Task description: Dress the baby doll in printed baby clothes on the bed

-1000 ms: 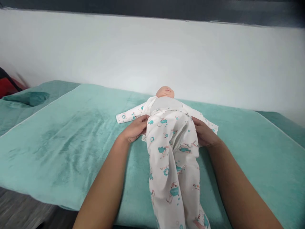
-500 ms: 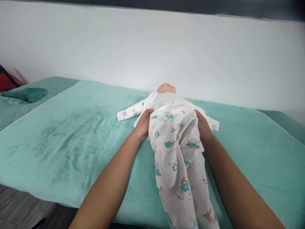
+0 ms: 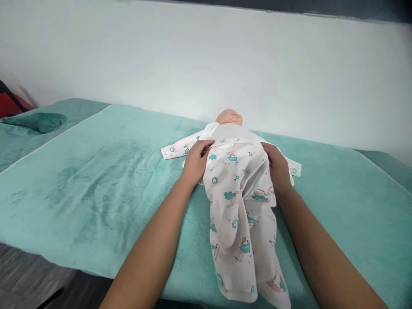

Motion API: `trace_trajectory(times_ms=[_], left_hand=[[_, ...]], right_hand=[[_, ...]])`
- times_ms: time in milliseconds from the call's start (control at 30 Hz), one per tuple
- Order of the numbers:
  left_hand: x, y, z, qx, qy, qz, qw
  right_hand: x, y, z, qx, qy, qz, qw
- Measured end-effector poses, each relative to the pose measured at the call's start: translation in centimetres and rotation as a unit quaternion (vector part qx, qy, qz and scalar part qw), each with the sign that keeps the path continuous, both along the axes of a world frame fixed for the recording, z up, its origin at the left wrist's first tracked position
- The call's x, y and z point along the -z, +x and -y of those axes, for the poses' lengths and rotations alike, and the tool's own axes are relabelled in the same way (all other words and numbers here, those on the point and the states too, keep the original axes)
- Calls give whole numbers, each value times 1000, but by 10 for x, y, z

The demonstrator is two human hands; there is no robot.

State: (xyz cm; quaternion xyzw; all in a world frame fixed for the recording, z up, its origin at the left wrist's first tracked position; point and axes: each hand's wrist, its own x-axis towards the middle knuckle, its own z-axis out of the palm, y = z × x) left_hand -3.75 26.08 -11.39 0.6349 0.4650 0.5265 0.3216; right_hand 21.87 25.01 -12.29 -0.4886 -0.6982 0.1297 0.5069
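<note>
A baby doll (image 3: 229,116) lies on its back, its head toward the wall and its legs toward me. White printed pants (image 3: 236,189) cover its legs up to the waist. A matching white top (image 3: 180,148) spreads open under it, leaving a pale grey torso (image 3: 236,131) bare. At the left side of the waistband my left hand (image 3: 197,161) is closed, fingers curled on the cloth. My right hand (image 3: 278,166) grips the right side of the waistband, its fingertips partly hidden by the pants.
The doll rests on a bed with a teal cover (image 3: 96,189). A white wall (image 3: 199,60) rises behind it. A folded teal cloth (image 3: 41,122) and a red-and-black item (image 3: 9,101) are at the far left. Dark wood-look floor (image 3: 28,274) shows at lower left.
Both hands have moved slightly up the doll's waist, and the fingers now sit nearer the top of the waistband. The pant legs hang a little differently, with their ends now in view.
</note>
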Motion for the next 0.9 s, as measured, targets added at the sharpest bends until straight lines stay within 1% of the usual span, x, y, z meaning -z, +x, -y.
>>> trace_trajectory(times_ms=[67, 167, 267, 333, 400, 467, 567, 667, 733, 800, 833, 900], left_hand=[[2, 1, -4, -7, 7, -19, 1000], [5, 5, -10, -17, -5, -32, 999], [3, 8, -13, -37, -54, 12, 998], [1, 9, -14, -46, -95, 55, 993], [-1, 10, -15, -43, -128, 92, 987], [0, 10, -17, -29, -142, 122, 982], [2, 11, -20, -14, -130, 122, 984], [5, 12, -22, -30, -87, 75, 993], [5, 13, -22, -48, -59, 45, 996], [5, 13, -21, -53, -37, 17, 998], [4, 13, -20, -50, -32, 4, 998], [4, 12, -20, -40, -28, -14, 999]], right_hand=[[1, 0, -4, 21, -27, -6, 999], [2, 3, -19, 58, -70, -12, 996], [-2, 4, -43, 82, -99, -7, 992], [-6, 4, -60, 85, -121, -7, 989], [-8, 3, -73, 68, -145, -11, 987], [-6, 3, -79, 46, -159, -23, 986], [-1, 4, -71, 30, -133, -62, 989], [-4, -1, -59, -5, -89, -78, 993], [-13, -9, -57, -45, -61, -53, 996], [-27, -19, -61, -81, -40, 6, 996], [-35, -24, -65, -95, -36, 41, 994], [-50, -34, -73, -116, -55, 104, 986]])
